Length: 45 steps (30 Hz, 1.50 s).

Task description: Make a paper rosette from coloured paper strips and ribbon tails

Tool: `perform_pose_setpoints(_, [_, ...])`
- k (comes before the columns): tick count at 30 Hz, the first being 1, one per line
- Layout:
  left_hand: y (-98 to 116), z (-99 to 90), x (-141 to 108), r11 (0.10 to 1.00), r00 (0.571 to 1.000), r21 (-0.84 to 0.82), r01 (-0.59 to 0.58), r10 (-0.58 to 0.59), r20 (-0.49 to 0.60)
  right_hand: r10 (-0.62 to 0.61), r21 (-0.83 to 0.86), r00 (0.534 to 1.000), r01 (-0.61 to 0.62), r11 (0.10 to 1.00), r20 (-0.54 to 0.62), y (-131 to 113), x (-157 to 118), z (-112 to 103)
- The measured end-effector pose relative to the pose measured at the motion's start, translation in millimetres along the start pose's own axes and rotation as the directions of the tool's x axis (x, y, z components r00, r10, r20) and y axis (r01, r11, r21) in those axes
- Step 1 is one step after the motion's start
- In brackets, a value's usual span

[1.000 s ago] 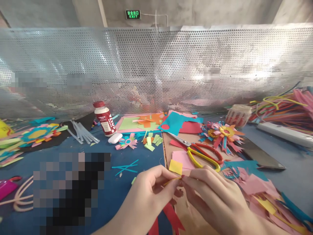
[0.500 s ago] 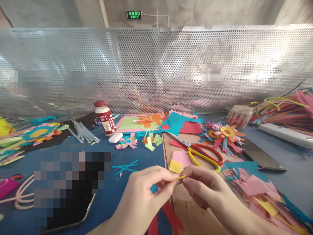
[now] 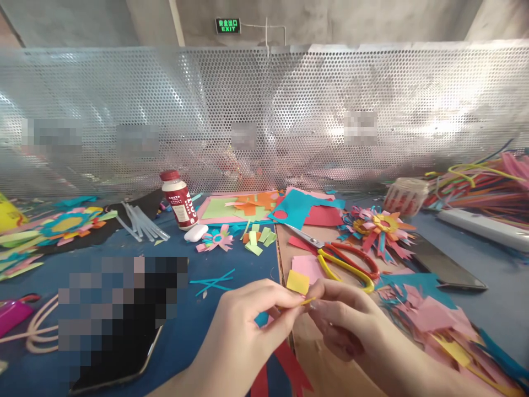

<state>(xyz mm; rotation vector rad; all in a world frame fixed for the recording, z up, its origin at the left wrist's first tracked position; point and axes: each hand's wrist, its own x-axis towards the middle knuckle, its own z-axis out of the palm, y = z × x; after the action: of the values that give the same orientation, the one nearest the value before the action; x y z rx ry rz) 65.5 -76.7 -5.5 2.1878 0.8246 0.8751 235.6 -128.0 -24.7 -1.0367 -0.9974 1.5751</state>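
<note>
Between thumb and forefinger, my left hand (image 3: 248, 322) pinches a small yellow paper strip (image 3: 308, 301), seen almost edge-on. My right hand (image 3: 351, 322) is closed at the strip's right end, thumb and forefinger tips meeting on it; its other fingers curl underneath. Just beyond the fingertips lies a yellow paper square (image 3: 297, 282), partly over a pink paper piece (image 3: 309, 266). Scissors (image 3: 351, 264) with red and yellow handles rest beyond my right hand, blades pointing up and left. Red paper strips (image 3: 291, 366) with notched ends lie below my hands, partly hidden by my left wrist.
To the left are a dark tablet-like device (image 3: 119, 353), thin blue strips (image 3: 212, 282) and a bottle (image 3: 179, 201). Paper flowers (image 3: 217, 238), green paper pieces (image 3: 256, 242) and coloured sheets (image 3: 300, 209) lie further back. Pink scraps (image 3: 433, 314) spread at right. A perforated metal panel (image 3: 264, 110) stands behind.
Little differs. Both hands stay together on the yellow strip, and the right fingers have shifted very slightly. The whole view has moved a touch.
</note>
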Motion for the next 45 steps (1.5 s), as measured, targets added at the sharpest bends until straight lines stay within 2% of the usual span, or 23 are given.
perform_pose_setpoints(9, [-0.4,0.9,-1.4,1.0,1.0,-0.008,0.017,-0.017,-0.015,-0.008,0.014,1.0,0.008,1.0,0.014,-0.2,2.0,-0.7])
perform_pose_setpoints(17, [-1.1,0.4,-1.5,0.998,0.999,0.044,-0.04,0.041,-0.029,0.06,0.149,0.997,-0.066,0.987,0.044,-0.7,1.8,-0.8])
perform_pose_setpoints(20, [-2.0,0.8,-1.7,0.997,0.999,0.059,-0.044,0.046,-0.025,0.085,0.153,0.995,-0.09,0.984,0.044,-1.1,1.1,-1.4])
perform_pose_setpoints(24, [-1.7,1.1,-2.0,0.999,1.0,0.047,-0.011,0.012,-0.009,0.107,0.069,0.993,-0.11,0.991,0.047,-4.0,1.3,-1.6])
perform_pose_setpoints(26, [-0.5,0.7,-1.9,0.999,1.0,0.034,0.009,-0.009,-0.004,0.076,-0.069,0.997,-0.074,0.995,0.028,-4.9,1.4,-1.7])
perform_pose_setpoints(27, [0.2,0.5,-1.8,0.999,1.0,0.027,0.021,-0.02,-0.007,0.017,-0.187,1.0,-0.015,0.982,0.006,-4.6,1.3,-1.9])
perform_pose_setpoints(28, [0.9,0.4,-1.7,0.999,1.0,0.019,0.03,-0.03,-0.009,-0.077,-0.329,0.997,0.067,0.942,-0.016,-3.6,1.1,-2.4])
perform_pose_setpoints(29, [1.6,0.3,-1.5,0.999,0.999,0.01,0.036,-0.036,-0.015,-0.202,-0.476,0.979,0.166,0.864,-0.026,-1.8,0.8,-3.2])
perform_pose_setpoints(30, [2.0,0.4,-1.4,0.999,0.999,0.002,0.037,-0.037,-0.025,-0.341,-0.603,0.94,0.266,0.753,-0.011,0.5,0.4,-4.1])
perform_pose_setpoints(32, [2.4,0.8,-1.3,1.0,0.999,-0.011,0.017,-0.017,-0.046,-0.567,-0.752,0.819,0.428,0.501,0.088,5.9,-0.5,-5.9])
perform_pose_setpoints(33, [2.4,1.1,-1.3,1.0,0.999,-0.014,0.001,-0.002,-0.053,-0.637,-0.785,0.757,0.482,0.389,0.149,8.3,-0.9,-6.6])
perform_pose_setpoints(34, [2.2,1.4,-1.5,1.0,0.998,-0.015,-0.014,0.013,-0.06,-0.684,-0.801,0.7,0.521,0.295,0.204,10.2,-1.2,-7.0])
perform_pose_setpoints(36, [1.7,2.0,-1.9,0.999,0.997,-0.011,-0.032,0.031,-0.067,-0.739,-0.821,0.619,0.547,0.164,0.265,11.8,-1.3,-7.0])
perform_pose_setpoints(39, [1.0,2.5,-2.4,0.999,0.997,0.001,-0.034,0.034,-0.068,-0.78,-0.844,0.563,0.529,0.086,0.273,9.9,-0.2,-6.3])
perform_pose_setpoints(45, [-0.5,2.9,-2.1,0.999,0.997,0.012,-0.037,0.037,-0.067,-0.772,-0.823,0.538,0.567,0.035,0.338,5.9,2.0,-6.3])
